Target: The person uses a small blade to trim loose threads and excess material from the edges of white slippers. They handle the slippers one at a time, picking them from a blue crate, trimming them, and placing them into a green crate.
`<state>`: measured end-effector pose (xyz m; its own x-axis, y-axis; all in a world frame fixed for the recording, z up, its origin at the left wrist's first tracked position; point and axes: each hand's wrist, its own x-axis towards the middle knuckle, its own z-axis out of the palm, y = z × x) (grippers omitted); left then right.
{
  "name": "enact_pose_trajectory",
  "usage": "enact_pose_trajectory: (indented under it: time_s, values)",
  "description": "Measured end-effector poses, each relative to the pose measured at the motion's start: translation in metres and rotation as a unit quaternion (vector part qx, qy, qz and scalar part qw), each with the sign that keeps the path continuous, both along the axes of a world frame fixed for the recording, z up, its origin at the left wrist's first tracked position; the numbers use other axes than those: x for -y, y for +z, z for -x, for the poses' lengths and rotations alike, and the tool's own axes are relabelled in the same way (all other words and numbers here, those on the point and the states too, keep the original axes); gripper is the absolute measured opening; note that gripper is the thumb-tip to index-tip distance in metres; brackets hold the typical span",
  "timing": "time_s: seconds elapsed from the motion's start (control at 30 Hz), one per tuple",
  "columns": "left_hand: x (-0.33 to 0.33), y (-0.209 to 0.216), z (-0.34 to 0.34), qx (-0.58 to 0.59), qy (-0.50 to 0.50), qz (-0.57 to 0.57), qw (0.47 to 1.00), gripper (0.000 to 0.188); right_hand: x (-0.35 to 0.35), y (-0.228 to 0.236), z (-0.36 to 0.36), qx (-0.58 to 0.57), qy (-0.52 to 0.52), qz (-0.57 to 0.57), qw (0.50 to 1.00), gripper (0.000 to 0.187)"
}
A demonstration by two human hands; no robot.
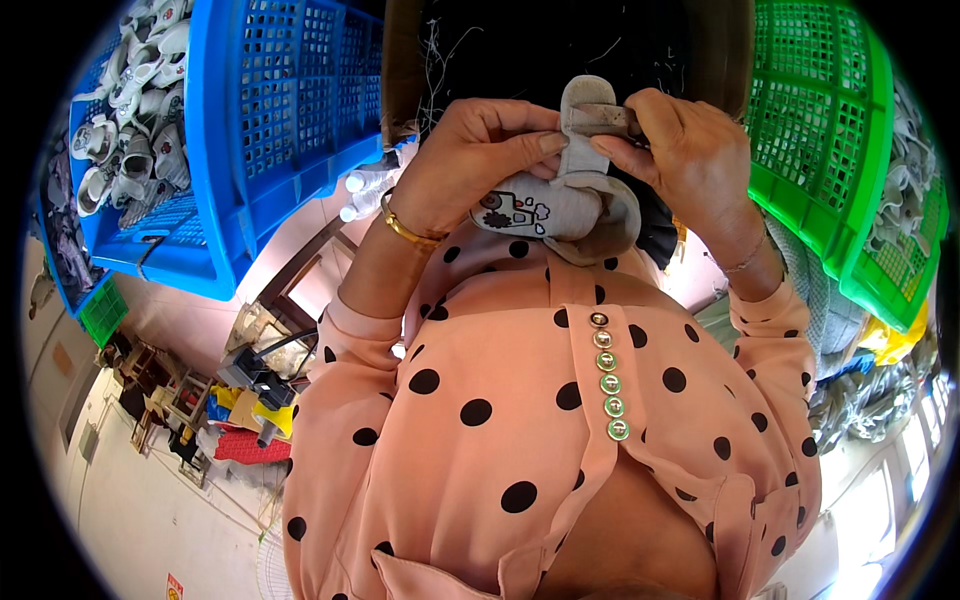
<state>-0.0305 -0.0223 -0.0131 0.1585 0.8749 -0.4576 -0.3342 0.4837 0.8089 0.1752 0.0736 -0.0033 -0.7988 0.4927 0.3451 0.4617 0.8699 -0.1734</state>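
A small pale-grey fabric shoe upper (pixel 560 208) with a printed picture on its side is in front of my chest. Its long rounded flap (pixel 584 160) points upward. My left hand (pixel 490 145) pinches the flap's left edge between thumb and fingers. Thumb and fingers of my right hand (pixel 692 150) close on a short greyish-brown strip (pixel 604 117) lying across the flap. Whether that strip is a strap or a small tool I cannot tell; its right end is hidden by my fingers.
A blue plastic crate (pixel 218 150) at the left holds many similar shoes (pixel 145 110). At the right is a green crate (pixel 880 165) with more shoe pieces. Loose threads (pixel 435 60) lie on the dark surface beyond my hands. White thread spools (pixel 362 196) are near my left wrist.
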Motion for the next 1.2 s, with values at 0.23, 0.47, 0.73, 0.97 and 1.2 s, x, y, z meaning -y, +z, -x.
enact_pose_trajectory:
  time_s: [0.23, 0.47, 0.73, 0.97, 1.2]
  values:
    - [0.002, -0.002, -0.002, 0.019, 0.024, 0.054, 0.998, 0.021, 0.008, -0.010, 0.005, -0.003, -0.032, -0.024, 0.999, 0.043]
    - [0.002, 0.002, -0.008, 0.002, 0.014, 0.076, 0.997, 0.024, -0.007, 0.012, 0.016, -0.090, -0.118, 0.097, 0.984, 0.041]
    - [0.003, -0.004, -0.002, 0.067, 0.072, 0.091, 0.991, 0.026, -0.001, 0.021, -0.003, 0.093, -0.005, -0.007, 0.996, 0.046]
    - [0.002, 0.001, -0.002, 0.042, 0.065, 0.091, 0.993, 0.026, 0.000, 0.024, -0.001, 0.164, -0.010, 0.008, 0.986, 0.046]
    - [0.003, 0.000, -0.002, 0.048, 0.064, 0.085, 0.993, 0.024, -0.008, 0.021, -0.002, 0.111, 0.017, 0.085, 0.990, 0.045]
